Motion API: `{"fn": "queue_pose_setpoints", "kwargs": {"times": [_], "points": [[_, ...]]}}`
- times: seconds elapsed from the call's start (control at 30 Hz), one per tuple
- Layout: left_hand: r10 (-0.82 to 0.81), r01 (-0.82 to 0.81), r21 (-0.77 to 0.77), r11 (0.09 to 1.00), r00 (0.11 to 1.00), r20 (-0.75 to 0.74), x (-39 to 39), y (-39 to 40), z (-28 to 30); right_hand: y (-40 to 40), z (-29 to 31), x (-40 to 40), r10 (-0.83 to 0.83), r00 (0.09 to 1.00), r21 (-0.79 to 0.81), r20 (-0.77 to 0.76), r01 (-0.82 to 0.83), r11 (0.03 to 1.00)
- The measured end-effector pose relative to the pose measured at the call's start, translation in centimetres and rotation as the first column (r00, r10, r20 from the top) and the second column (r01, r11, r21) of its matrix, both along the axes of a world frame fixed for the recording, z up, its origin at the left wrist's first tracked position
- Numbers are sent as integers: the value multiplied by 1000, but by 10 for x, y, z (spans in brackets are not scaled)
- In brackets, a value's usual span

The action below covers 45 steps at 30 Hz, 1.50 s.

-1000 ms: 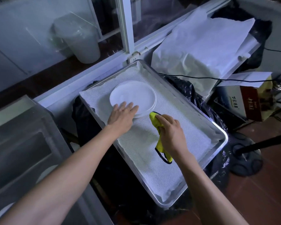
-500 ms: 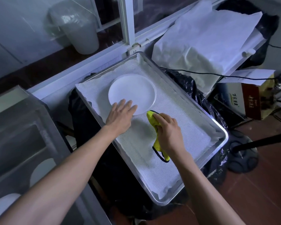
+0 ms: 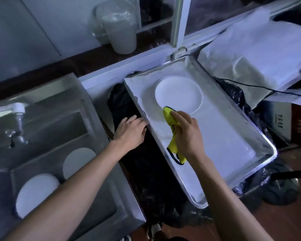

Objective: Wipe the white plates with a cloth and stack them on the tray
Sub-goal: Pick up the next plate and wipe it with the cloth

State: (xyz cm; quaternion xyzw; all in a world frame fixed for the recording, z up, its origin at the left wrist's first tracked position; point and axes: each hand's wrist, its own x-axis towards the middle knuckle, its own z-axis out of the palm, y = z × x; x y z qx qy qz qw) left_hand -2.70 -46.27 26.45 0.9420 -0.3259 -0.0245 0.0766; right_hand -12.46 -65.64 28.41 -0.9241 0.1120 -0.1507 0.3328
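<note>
1. The bare left hand point(image 3: 130, 131) wears nothing. Its back is smooth, and the knuckles show as low ridges.
2. The bare right hand point(image 3: 186, 134) is likewise uncovered. Its back is broad, and a rounded wrist bone stands out at the outer side.
3. The long, slim left forearm point(image 3: 73, 188) is sleeveless from the wrist to the frame edge. It widens evenly toward the elbow.
4. The right forearm point(image 3: 219, 193) is uncovered over the same stretch, with a smooth, tapering outline.
5. At the bottom edge sits a pale, blurred shape with dark marks point(image 3: 155, 229), possibly a shoe toe.
6. Beside it lies a dark rounded patch of clothing point(image 3: 174, 239). The garment cannot be told.
</note>
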Motion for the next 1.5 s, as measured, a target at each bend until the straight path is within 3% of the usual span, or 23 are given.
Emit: {"fn": "queue_pose_setpoints", "kwargs": {"times": [0.3,0.4,0.57,0.77,1.0,1.13,1.5], "points": [[227,-227,18,974,968,-103,-17,168,0,158,8,49,320,947,-80,-34,-322,943],[324,-327,20,945,923,-207,-27,230,-14,215,-3,56,370,926,-108,-78,-377,920],[448,-452,35,891,867,-220,-44,324,-43,301,-27,61,462,877,-108,-135,-476,873],[567,-613,-7,790,736,-370,-60,404,-90,381,-60,58,514,828,-76,-223,-541,838],[551,-599,21,801,722,-419,-45,445,-142,420,-106,69,475,814,-18,-334,-510,860],[587,-647,-7,763,697,-412,-18,451,-185,427,-137,89,455,814,3,-362,-487,873],[652,-785,-7,620,519,-553,47,450,-295,425,-223,140,489,770,46,-409,-518,854]]}}
